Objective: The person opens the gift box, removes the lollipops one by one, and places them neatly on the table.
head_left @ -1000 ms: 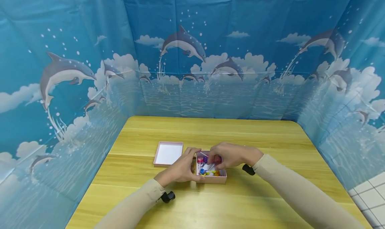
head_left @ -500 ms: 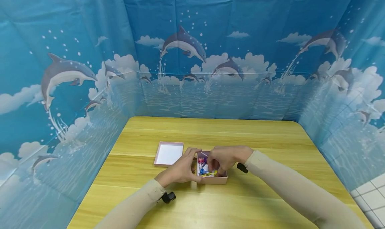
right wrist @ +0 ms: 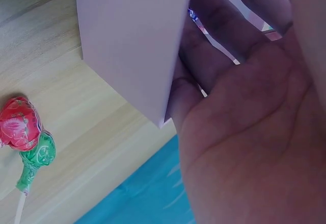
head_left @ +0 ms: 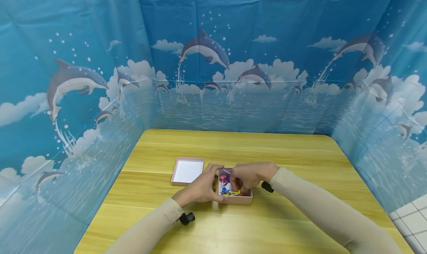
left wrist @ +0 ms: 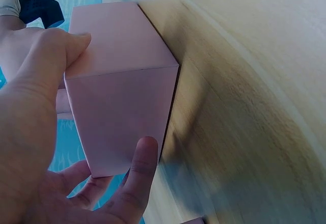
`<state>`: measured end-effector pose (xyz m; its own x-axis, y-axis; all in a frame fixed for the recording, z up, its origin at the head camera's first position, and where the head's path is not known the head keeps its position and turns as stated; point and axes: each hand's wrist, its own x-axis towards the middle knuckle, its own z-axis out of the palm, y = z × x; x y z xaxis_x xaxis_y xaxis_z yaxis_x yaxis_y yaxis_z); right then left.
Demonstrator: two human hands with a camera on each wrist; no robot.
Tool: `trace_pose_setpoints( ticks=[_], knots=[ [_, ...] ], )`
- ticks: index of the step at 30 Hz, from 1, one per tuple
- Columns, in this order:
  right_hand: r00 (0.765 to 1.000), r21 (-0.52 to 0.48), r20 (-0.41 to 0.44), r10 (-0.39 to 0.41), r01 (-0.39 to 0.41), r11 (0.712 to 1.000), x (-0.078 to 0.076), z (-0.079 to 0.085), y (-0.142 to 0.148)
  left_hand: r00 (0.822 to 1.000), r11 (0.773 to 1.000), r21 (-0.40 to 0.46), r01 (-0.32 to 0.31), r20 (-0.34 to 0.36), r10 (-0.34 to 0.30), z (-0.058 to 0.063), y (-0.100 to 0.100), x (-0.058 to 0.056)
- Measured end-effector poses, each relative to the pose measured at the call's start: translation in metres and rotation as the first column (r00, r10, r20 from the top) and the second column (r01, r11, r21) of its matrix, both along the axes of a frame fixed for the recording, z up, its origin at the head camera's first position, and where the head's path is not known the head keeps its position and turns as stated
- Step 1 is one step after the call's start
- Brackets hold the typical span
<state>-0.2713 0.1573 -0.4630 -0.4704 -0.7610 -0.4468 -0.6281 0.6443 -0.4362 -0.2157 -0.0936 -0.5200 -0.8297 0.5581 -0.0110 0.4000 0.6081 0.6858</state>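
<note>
My left hand [head_left: 200, 186] grips the left end of a pink, open-topped box [head_left: 237, 200]. In the left wrist view the thumb presses one long wall and the fingers lie round the corner and end wall. My right hand [head_left: 251, 174] reaches down into the box from the right, fingers below the rim; I cannot tell whether they hold anything. Wrapped lollipops lie inside: a pink-red lollipop [head_left: 222, 178], a blue lollipop [head_left: 225, 190] and others partly hidden by the hand. The right wrist view shows the palm [right wrist: 249, 117] beside the box wall, fingers inside.
A pink lid [head_left: 188, 171], white inside, lies left of the box on the yellow wooden table [head_left: 160, 144]. Outside the box, a red lollipop [right wrist: 20, 124] and a green lollipop [right wrist: 38, 152] lie on the tabletop. A blue dolphin-print curtain [head_left: 233, 109] surrounds the table.
One second ago a dark red lollipop showed at my right hand; now it is hidden. The right hand has lowered deeper into the box, then stayed there. The left hand keeps its grip.
</note>
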Motion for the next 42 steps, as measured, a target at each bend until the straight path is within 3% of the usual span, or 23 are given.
trace_pose_setpoints(
  ticks=[30,42],
  knots=[
    [1.0,-0.15,0.007,-0.017,0.018,0.988,0.001,-0.002,0.011,1.0,1.0,-0.008,-0.005,-0.002,0.005,0.001,0.0,0.0],
    [0.998,-0.31,-0.058,-0.008,-0.01,0.951,0.002,-0.011,0.019,1.0,1.0,-0.01,-0.007,0.005,0.007,0.001,0.0,-0.001]
  ],
)
